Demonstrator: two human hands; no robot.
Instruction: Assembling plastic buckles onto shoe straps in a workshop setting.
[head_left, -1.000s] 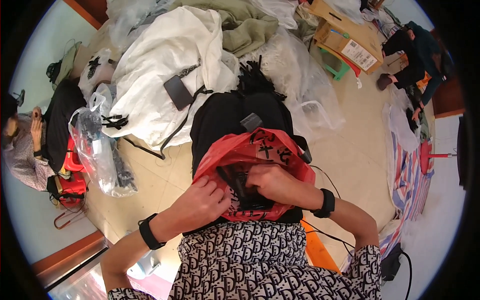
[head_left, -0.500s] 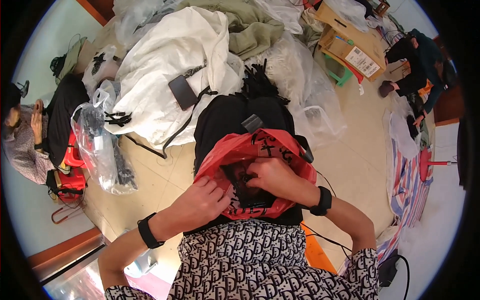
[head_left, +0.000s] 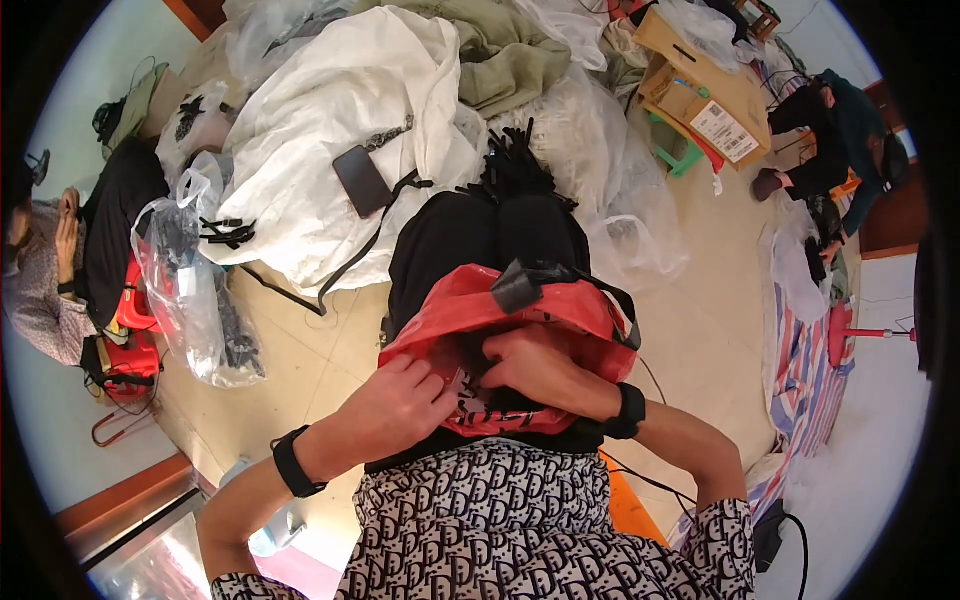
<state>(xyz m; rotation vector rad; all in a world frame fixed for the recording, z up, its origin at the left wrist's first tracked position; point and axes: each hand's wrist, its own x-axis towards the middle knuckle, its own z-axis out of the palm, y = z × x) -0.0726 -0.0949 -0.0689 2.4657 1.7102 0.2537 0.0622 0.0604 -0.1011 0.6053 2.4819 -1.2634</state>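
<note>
A red plastic bag (head_left: pixel 455 298) with black printing lies open on my lap, over my black trousers. My left hand (head_left: pixel 402 394) is closed on its near left rim, fingers bent together. Down in the mouth of the bag is my right hand (head_left: pixel 530 362), with the fingers curled and their tips hidden in shadow. Whatever they hold cannot be made out; the dark contents show only in part. A black strap (head_left: pixel 516 288) lies across the bag's far rim. Just past it, a bundle of black strips (head_left: pixel 515 165) rests at my knees.
Ahead lies a large white sack (head_left: pixel 310 130) with a phone (head_left: pixel 362 182) on it. Clear plastic bags (head_left: pixel 190 300) stand left, beside a seated person (head_left: pixel 50 250). A cardboard box (head_left: pixel 700 100) is at the far right, near another person (head_left: pixel 850 150). Striped sheeting (head_left: pixel 800 370) runs along the right.
My right hand has shifted slightly left and deeper into the bag. The bag's far rim has folded inward, and the black strap on it has dropped toward me.
</note>
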